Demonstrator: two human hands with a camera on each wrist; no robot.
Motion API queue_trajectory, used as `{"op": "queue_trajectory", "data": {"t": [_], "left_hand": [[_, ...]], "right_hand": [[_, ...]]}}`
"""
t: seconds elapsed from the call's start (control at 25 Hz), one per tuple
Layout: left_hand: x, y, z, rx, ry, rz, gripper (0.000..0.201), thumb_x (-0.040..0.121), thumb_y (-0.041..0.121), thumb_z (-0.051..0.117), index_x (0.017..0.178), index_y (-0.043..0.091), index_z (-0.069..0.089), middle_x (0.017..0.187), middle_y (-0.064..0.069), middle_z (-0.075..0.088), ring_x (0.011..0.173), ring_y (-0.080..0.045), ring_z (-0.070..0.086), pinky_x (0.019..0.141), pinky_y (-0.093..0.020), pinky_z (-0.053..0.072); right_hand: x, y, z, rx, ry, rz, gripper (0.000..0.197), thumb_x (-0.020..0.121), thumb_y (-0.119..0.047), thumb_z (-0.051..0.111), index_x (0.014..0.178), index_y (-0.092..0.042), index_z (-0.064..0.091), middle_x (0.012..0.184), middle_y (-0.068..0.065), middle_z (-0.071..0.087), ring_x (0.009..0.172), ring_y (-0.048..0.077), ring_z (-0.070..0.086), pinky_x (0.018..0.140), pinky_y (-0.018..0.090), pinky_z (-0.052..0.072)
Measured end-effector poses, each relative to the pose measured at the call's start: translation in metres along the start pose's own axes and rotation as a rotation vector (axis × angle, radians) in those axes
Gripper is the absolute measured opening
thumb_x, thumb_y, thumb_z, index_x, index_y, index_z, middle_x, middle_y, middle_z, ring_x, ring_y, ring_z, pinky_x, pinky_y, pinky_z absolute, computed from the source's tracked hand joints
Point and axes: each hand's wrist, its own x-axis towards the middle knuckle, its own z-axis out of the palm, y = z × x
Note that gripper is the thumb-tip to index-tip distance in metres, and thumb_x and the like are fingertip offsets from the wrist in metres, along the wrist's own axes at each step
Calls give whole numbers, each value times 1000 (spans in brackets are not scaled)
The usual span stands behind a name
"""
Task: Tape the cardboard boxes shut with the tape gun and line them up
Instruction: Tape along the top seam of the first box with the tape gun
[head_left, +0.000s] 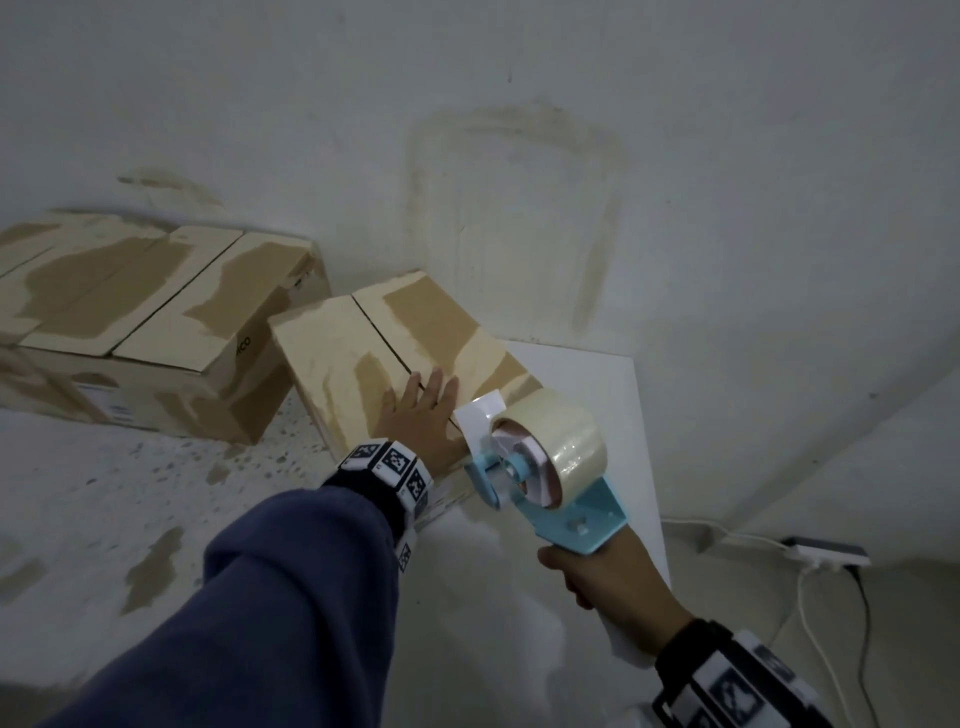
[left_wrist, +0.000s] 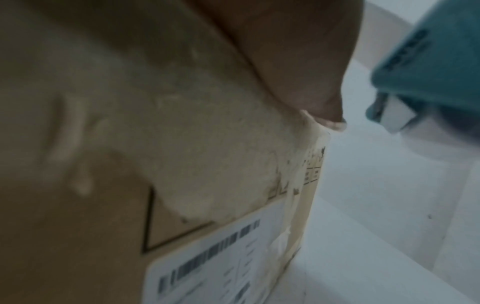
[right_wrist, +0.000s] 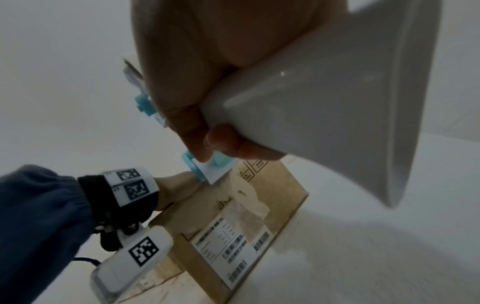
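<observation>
A small cardboard box (head_left: 363, 353) with closed flaps stands on the floor by a white board. My left hand (head_left: 418, 410) lies flat on its top near the front edge, fingers straight across the flap seam. My right hand (head_left: 602, 577) grips the white handle of a light-blue tape gun (head_left: 540, 462) with a roll of clear tape; its front end hovers just right of my left hand, at the box's near edge. In the right wrist view my fingers (right_wrist: 197, 131) wrap the handle (right_wrist: 324, 102) above the labelled side of the box (right_wrist: 259, 216). The left wrist view shows that box side (left_wrist: 155, 144) close up.
A larger cardboard box (head_left: 140, 322) with closed flaps sits to the left, close to the small one. A white board (head_left: 613, 415) lies under and right of the small box. A white power strip (head_left: 826, 556) with cables lies on the floor at right. A wall rises behind.
</observation>
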Motion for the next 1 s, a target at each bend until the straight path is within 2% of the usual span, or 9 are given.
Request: {"op": "queue_trajectory", "data": {"t": [0.16,0.36,0.48,0.6,0.76,0.88,1.0], "left_hand": [[-1,-1,0,6,-4,10,77,93,58,26,151,20,-9,159,-2,-15,147,-27,-10,119,-50,1],[-2,3,-1,28,39,0,80,92,53,35,151,19,-6,160,-3,-11,148,-30,-7,119,-51,5],[-3,6,-1,5,58,-6,80,92,53,36,151,17,-5,160,-5,-9,147,-31,-6,119,-50,5],[-3,6,-1,-11,73,-9,85,90,60,34,151,15,-4,160,-7,-9,147,-33,-5,119,-50,4],[0,16,-4,-3,52,-50,82,92,55,34,151,11,-3,160,-11,-6,147,-35,-3,119,-51,7],[-4,28,1,-17,95,-97,83,92,58,29,150,8,-2,159,-14,-5,147,-35,-2,119,-50,6],[-10,27,4,17,121,-42,85,91,64,27,150,10,0,159,-14,-2,146,-36,2,118,-48,10]], "right_hand": [[1,3,-3,-46,21,-16,13,71,-2,67,76,-11,59,46,-7,51,44,10,40,45,24,33],[26,12,14,2,56,71,22,56,-15,66,75,-10,56,47,1,47,43,16,38,45,28,32],[38,24,18,18,33,94,16,66,-5,65,71,-10,51,44,2,44,41,18,36,44,28,31],[38,33,18,11,28,103,27,73,4,62,61,-12,44,41,2,42,39,18,35,43,27,30],[37,19,-5,-12,62,6,34,68,-1,66,45,-19,47,41,2,43,42,19,37,46,28,31],[37,-10,-17,53,104,-112,31,74,11,60,56,-8,44,40,-1,41,40,15,36,42,25,31],[40,-39,-13,51,95,-202,31,74,14,58,59,-9,43,40,-2,41,38,12,35,41,23,30]]}}
